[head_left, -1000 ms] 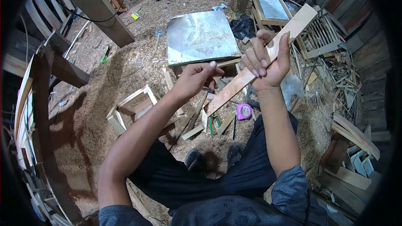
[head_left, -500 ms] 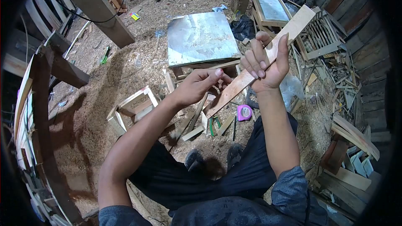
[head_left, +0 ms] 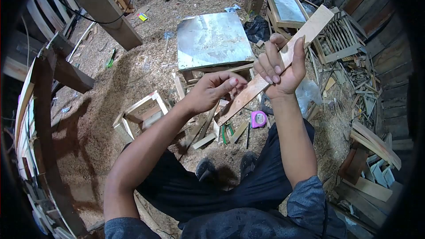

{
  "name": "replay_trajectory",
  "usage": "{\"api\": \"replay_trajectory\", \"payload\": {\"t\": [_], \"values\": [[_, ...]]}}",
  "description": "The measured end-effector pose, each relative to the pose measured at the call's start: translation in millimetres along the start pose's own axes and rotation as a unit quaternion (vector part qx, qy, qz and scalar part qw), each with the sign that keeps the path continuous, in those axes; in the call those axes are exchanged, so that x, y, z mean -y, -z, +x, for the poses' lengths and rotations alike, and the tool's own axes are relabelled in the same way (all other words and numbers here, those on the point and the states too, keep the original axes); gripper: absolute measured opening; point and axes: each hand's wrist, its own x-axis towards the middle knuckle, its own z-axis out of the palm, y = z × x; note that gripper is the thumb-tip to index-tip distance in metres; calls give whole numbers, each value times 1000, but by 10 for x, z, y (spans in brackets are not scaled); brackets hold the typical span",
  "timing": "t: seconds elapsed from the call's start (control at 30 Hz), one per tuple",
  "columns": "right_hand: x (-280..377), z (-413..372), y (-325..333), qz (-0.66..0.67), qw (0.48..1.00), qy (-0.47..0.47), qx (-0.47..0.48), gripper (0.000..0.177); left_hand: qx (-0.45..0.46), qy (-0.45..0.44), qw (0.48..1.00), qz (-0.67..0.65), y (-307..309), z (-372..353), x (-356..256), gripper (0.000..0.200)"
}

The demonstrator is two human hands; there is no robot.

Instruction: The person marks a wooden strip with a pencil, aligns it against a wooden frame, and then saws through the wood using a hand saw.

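Right hand (head_left: 285, 79) grips the plank (head_left: 315, 25) aslant, likely steadying it; left hand (head_left: 206, 94) curls narrowly near it — whether holding anything, I cannot tell.

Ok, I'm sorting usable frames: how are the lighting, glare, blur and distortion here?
Head view: fisheye-like bowing towards edges, black corners; whitish glare on the square, grey-topped low table; dark shadows at left on the brown sawdust floor; fingers of the bare left hand slightly smeared; long, flat, pale wooden board fairly sharp.
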Motion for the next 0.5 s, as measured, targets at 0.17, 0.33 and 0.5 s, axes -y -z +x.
{"api": "replay_trajectory", "payload": {"t": [0.17, 0.33, 0.5], "values": [[-142, 37, -25, -42, 995, 6, -85, 76, 45, 20, 996, -69, -54, -1, 25, 46], [-241, 116, -16, -230, 940, 7, -253, 72, -31, 84, 977, -195, -80, -40, -63, 45], [-254, 66, 140, -335, 907, -40, -254, 37, -129, 104, 976, -141, -19, -8, -24, 39]]}}
